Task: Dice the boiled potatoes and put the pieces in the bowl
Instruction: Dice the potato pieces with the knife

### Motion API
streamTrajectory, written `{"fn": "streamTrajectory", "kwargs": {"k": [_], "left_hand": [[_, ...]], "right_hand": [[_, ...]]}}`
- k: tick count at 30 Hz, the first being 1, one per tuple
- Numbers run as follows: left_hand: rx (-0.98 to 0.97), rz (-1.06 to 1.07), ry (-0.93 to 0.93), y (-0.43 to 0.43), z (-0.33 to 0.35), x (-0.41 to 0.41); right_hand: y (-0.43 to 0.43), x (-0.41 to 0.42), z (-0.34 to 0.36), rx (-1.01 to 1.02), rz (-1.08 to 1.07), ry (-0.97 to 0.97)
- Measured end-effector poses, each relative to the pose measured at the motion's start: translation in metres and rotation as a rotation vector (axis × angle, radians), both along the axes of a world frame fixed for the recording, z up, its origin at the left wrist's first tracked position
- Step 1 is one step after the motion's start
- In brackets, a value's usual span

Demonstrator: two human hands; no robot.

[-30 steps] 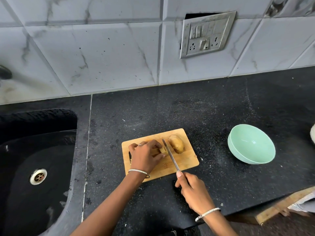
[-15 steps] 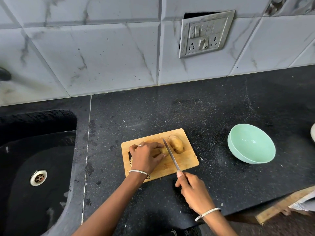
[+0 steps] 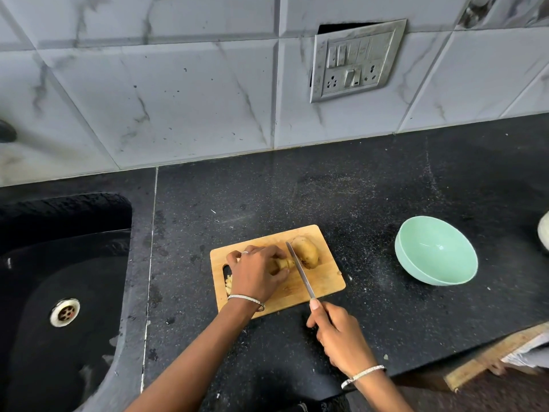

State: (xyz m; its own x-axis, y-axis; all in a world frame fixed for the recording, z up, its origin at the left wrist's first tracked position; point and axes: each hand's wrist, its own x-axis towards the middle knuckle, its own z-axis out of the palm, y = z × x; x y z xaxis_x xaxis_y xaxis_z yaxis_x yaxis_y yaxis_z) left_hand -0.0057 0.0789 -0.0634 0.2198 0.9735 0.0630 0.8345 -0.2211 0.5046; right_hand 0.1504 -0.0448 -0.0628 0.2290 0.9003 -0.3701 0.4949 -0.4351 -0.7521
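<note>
Gripping the knife (image 3: 300, 270) by its handle, the right hand (image 3: 338, 337) sits closest to us, just off the front edge of the cutting board (image 3: 325, 282), fingers curled round the handle and one finger stretched forward toward the blade, a thin bangle at the wrist. The blade runs away and to the left across the board, its far end lying between the two potatoes. Up on the board now, the left hand (image 3: 258, 272) is arched over a potato (image 3: 284, 263), fingers and thumb curled down and holding it in place, with only its right end poking out against the blade; there is a ring on one finger and a bangle on that wrist too. On the other side of the blade, a second potato (image 3: 307, 252) lies on the board's far right corner. A few pale pieces (image 3: 228, 285) sit at the board's left edge by the handle slot, just beside the left wrist. Off to the right, well apart from the board, the mint-green bowl (image 3: 436, 254) rests on the black bench (image 3: 356, 188), tipped a little toward us. To the left is the dark sink (image 3: 35, 367) with its metal drain (image 3: 64, 312). Beyond it all, the marbled tile wall (image 3: 178, 84) carries a switch plate (image 3: 356, 60) hanging loose from its opening.
</note>
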Motion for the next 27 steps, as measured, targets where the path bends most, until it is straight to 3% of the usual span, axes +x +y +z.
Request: {"fn": "streamTrajectory", "kwargs": {"k": [10, 20, 27], "left_hand": [[0.001, 0.028, -0.043, -0.003, -0.004, -0.02], [-0.012, -0.015, 0.074, -0.001, 0.002, -0.028], [-0.027, 0.009, 0.1, 0.003, 0.004, -0.026]], "right_hand": [[0.0, -0.003, 0.003, 0.001, 0.023, -0.009], [-0.001, -0.015, 0.003, -0.048, 0.148, -0.342], [-0.003, -0.028, 0.008, -0.083, 0.189, -0.353]]}}
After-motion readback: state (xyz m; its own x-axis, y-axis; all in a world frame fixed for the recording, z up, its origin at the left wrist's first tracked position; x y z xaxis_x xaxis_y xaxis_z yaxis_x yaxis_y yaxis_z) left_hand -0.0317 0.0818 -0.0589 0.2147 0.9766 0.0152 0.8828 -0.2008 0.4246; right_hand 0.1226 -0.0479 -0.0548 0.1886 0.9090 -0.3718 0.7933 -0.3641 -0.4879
